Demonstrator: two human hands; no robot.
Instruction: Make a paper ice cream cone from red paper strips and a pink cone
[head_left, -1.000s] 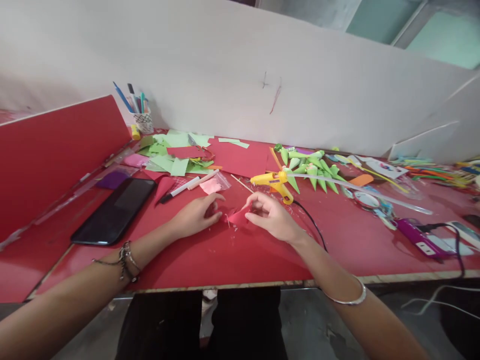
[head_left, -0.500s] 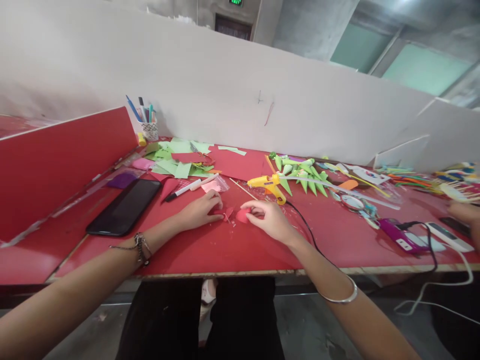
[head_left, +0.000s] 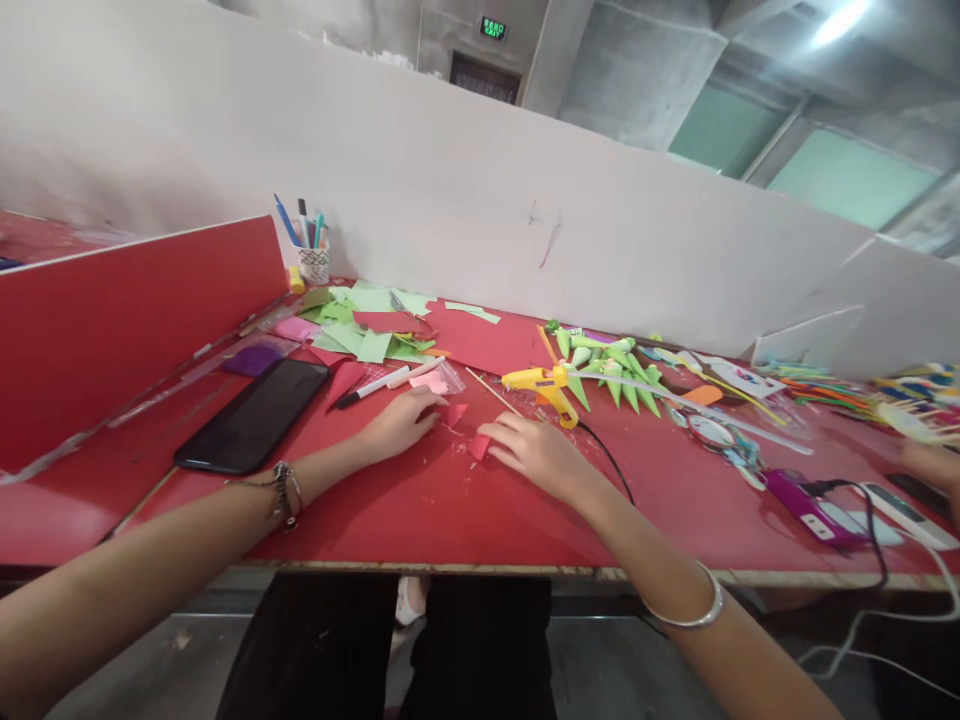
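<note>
My left hand [head_left: 402, 424] rests on the red tabletop with its fingers loosely stretched and apart, holding nothing I can see. Just beyond its fingertips lies a small red paper piece [head_left: 454, 414]. My right hand [head_left: 534, 454] is open, palm down, its spread fingers touching the edge of another small red paper piece [head_left: 479, 447]. Tiny paper scraps lie between the hands. A yellow glue gun [head_left: 541, 380] lies just past my right hand, a clear glue stick in its back. A thin wooden stick [head_left: 491, 390] points toward the right hand.
A black phone [head_left: 255, 415] and a marker [head_left: 371, 387] lie to the left. Green paper scraps [head_left: 371, 345] and green paper cones [head_left: 619, 375] are farther back. A purple device [head_left: 814, 510] with cables sits right, near another person's hand [head_left: 926, 465]. A white partition [head_left: 450, 190] stands behind.
My right hand's fingers have loosened from a pinch on the red paper piece and straightened over it. My left fingers have drawn slightly off the other piece. The view has tilted up a little.
</note>
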